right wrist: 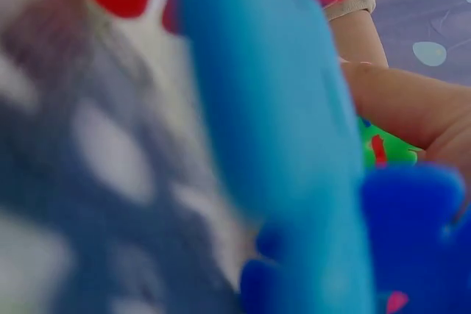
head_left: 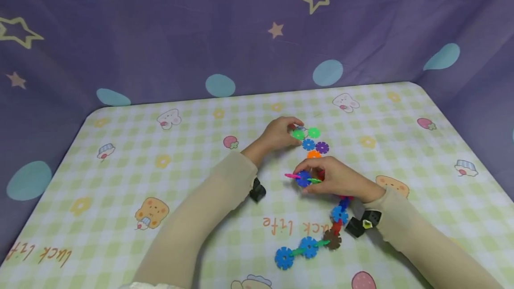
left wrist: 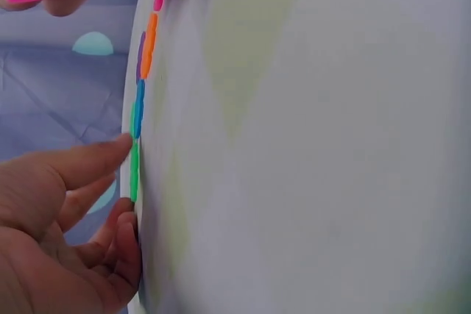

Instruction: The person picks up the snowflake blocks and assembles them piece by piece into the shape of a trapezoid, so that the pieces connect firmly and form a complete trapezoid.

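A: Why do we see the right hand [head_left: 336, 176] holding up the chain of notched snowflake discs [head_left: 339, 214]?

B: Finger and thumb pinch it near one end, around a dark blue disc [head_left: 304, 179]; we judge that this leaves the pink disc [head_left: 291, 175] jutting free. The right-wrist view is blurred, so we can't say exactly which discs those fingertips press.

A: And the rest of the chain?

B: We see it run from under that hand towards the near edge of the tabletop [head_left: 192, 177], ending at a light blue disc [head_left: 284, 258]; lying slack, it probably puts little pull on the pinch.

A: What of the left hand [head_left: 278, 133]?

B: Nearer the far edge, right of its middle, it grasps a light green disc [head_left: 298, 134] across the rim. That disc lies flat among other flat discs [head_left: 308, 145], so we think its sides offer the easiest hold.
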